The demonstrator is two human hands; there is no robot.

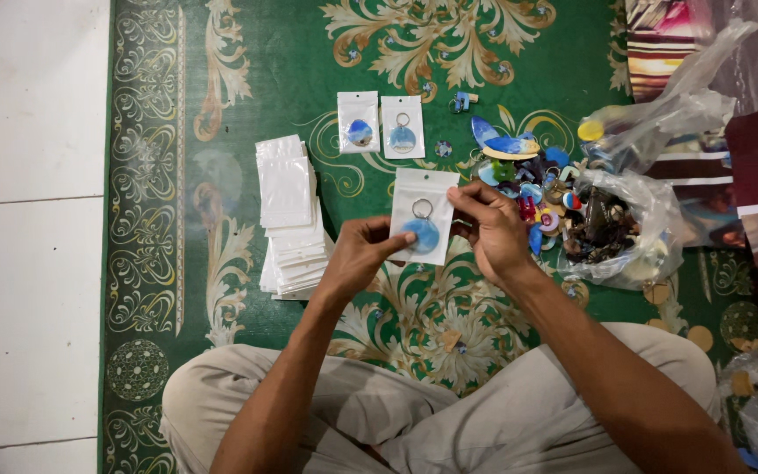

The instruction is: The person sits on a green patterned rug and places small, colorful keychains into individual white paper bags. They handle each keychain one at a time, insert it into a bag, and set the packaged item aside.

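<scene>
I hold a small white pouch [424, 214] with a clear front between both hands, above the green carpet. Inside it shows a round blue keychain with a metal ring. My left hand [360, 254] pinches the pouch's lower left edge, thumb on the blue disc. My right hand [490, 230] grips its right edge near the top. Two filled pouches [380, 124] lie side by side on the carpet just beyond. A stack of empty white pouches [291, 219] lies to the left of my left hand.
A pile of loose colourful keychains [524, 175] lies right of my hands, beside clear plastic bags [632, 233] holding more pieces. Another bag [660, 114] lies further back. White floor tiles [28, 219] border the patterned carpet [221, 53] on the left. My crossed legs fill the bottom.
</scene>
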